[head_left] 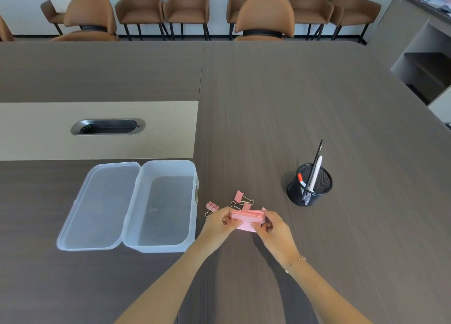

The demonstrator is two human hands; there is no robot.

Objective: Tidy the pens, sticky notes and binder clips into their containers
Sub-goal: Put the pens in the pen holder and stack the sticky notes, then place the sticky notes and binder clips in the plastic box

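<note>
Both hands meet over a pink stack of sticky notes (247, 216), just to the right of the clear plastic box (168, 206), which serves here as the landmark. The left hand (220, 222) pinches the stack's left end and the right hand (273, 228) pinches its right end, so each is closed on the pad, fingers curled around its edges. The stack appears lifted a little off the table (317, 104), though how far cannot be told.

The pad looks light and soft: loose paper sheets, some fanned unevenly at the lower edge. It will likely bend and shed sheets if gripped by one corner, so a hold across both short ends, or thumb on top and fingers beneath the middle, seems safest. Squeezing the sides square first would keep the sheets aligned.

The box stands open and looks empty, its lid (97, 206) folded flat to the left. Several pink binder clips (240, 199) lie on the table just right of the box, beyond the hands; one sits nearest the box's right wall (211, 206). They are small, stiff and springy, easily picked by their wire handles.

Farther right of the box, well apart, a black mesh cup (309, 185) holds the pens (314, 172) upright. That part of the job looks done; the notes and clips remain.
</note>
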